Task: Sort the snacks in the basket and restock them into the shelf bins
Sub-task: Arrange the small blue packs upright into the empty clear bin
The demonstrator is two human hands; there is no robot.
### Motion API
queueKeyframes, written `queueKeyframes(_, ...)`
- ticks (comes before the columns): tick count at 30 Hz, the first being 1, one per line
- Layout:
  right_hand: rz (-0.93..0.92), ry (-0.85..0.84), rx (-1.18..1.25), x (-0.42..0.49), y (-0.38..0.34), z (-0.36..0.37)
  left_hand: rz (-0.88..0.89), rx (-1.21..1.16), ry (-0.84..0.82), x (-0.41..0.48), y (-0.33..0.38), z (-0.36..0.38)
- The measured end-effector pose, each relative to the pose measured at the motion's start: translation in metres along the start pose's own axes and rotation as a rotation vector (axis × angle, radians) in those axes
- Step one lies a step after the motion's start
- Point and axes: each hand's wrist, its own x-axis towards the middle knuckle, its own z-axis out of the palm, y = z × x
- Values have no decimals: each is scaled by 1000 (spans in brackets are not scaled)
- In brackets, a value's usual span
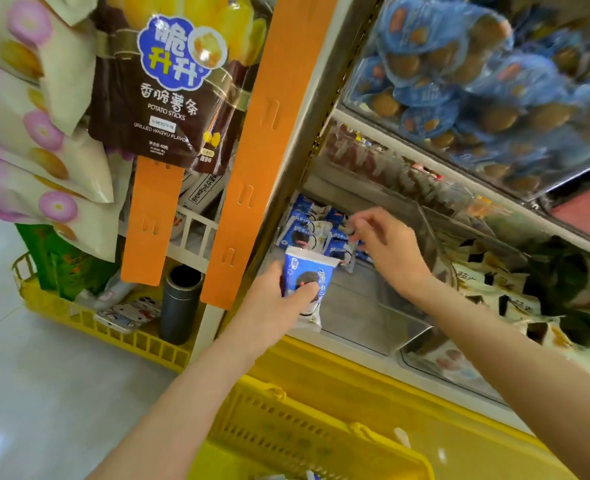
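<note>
Reference: long orange strip, plain orange.

Left of it:
- Potato-stick bag: dark brown, with a blue cloud logo and yellow and white lettering.
- Short strip: same orange.
- Onion-ring bags: cream fading to pink, printed with pink rings.

Below left:
- Side basket: yellow.
- Cylinder: dark grey.

Right of its lower end:
- Cookie packet: blue and white, with a black cookie print.

Upper right:
- Cake packs: blue with brown discs.

Below:
- Front basket: yellow.
</note>
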Motion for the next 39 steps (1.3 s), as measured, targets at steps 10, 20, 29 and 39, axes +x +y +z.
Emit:
queueKeyframes(10,401,-261,505,-103,-43,-21,-3,-43,-18,-31,12,28)
queueKeyframes(20,347,-345,406,-131,-37,-54,101,93,-100,-52,10,52)
queueKeyframes(29,401,-16,153,-68,-4,-70,383,837,51,4,4,25)
queueKeyframes(39,369,-233,-629,37,67,-11,667,1151,73,36,-23,12)
